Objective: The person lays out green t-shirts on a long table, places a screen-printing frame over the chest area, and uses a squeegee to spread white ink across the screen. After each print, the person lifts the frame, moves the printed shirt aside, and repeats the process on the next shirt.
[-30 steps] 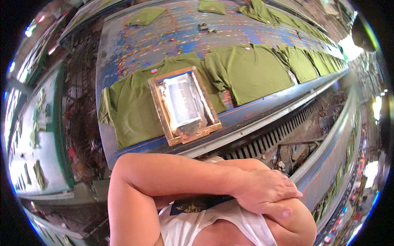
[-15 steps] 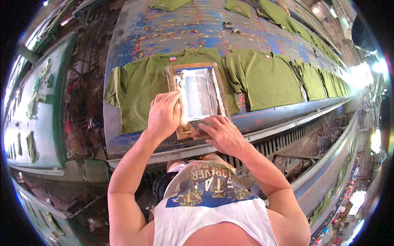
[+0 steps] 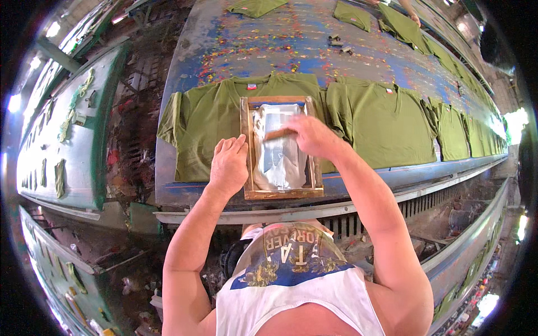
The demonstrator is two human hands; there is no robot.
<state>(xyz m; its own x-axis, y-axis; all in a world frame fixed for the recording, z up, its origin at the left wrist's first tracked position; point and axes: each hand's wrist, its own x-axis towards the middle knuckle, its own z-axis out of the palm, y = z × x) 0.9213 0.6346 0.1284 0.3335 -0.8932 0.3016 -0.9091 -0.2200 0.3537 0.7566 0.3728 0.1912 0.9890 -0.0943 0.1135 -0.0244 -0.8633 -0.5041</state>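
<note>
A wooden screen printing frame (image 3: 284,195) lies on a green T-shirt (image 3: 202,129) spread on the long table. White ink (image 3: 283,178) is smeared over its mesh, thickest toward the near end. My left hand (image 3: 229,165) grips the left side rail, fingers close together against the wood. Inside the frame, my right hand (image 3: 316,137) holds a squeegee (image 3: 279,134) with a brown wooden edge, roughly halfway up the mesh. Motion blurs the right fingers. The T-shirt's middle is hidden beneath the frame.
More green T-shirts (image 3: 381,126) lie in a row to the right. Paint-spotted table surface (image 3: 252,47) stretches beyond, with small dark objects (image 3: 339,45) on it. Another person's hand (image 3: 413,18) shows at the far right. A pale green table (image 3: 73,140) stands left.
My right hand has moved the squeegee from the frame's near end up to about its middle. My left hand stays at the left rail. The whole view has shifted slightly.
</note>
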